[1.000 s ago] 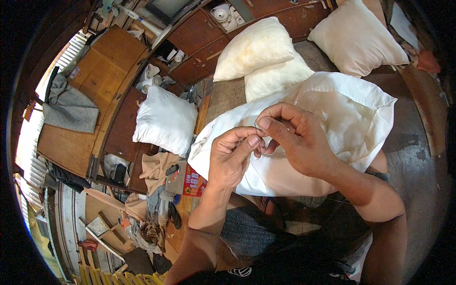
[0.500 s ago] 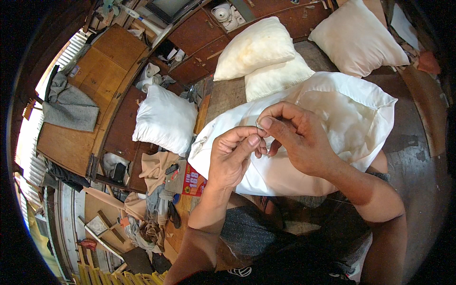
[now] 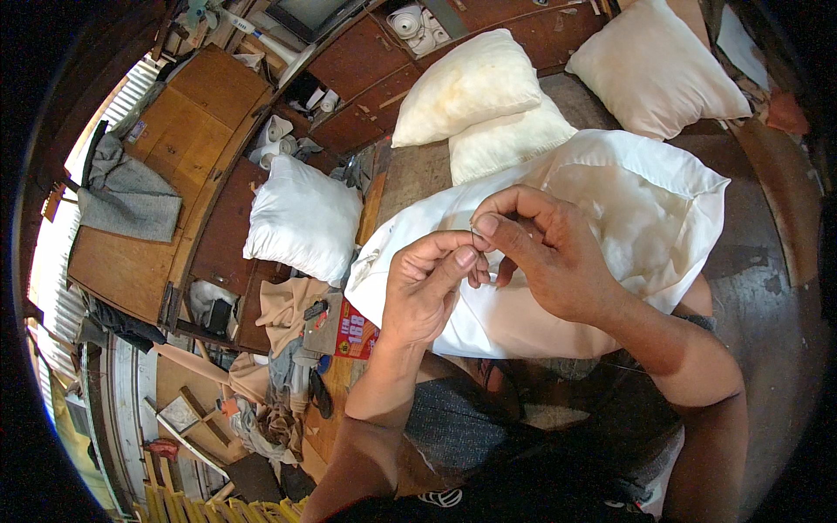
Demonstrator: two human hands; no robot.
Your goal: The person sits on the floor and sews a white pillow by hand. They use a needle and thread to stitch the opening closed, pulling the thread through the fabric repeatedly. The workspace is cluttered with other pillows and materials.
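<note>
My left hand (image 3: 429, 283) and my right hand (image 3: 554, 253) meet at their fingertips above a large white cushion cover (image 3: 497, 327). A thin dark sliver, which looks like a sewing needle (image 3: 473, 236), stands between them, pinched by my left thumb and forefinger. My right thumb and forefinger are pressed together at its upper end; whatever fine thing they hold is too small to make out. The cover lies across my lap, its mouth gaping toward the right, with fluffy white stuffing (image 3: 641, 240) showing inside.
Two cream pillows (image 3: 471, 87) overlap beyond the cover. Another pillow (image 3: 658, 74) sits at the far right, and a white one (image 3: 303, 218) at the left. Wooden cabinets (image 3: 174, 174) line the left side. A red box (image 3: 353, 336) and crumpled cloths (image 3: 288, 314) lie beside my left arm.
Both hands hold almost the same pinch and position. The far edge of the cover has shifted very slightly.
</note>
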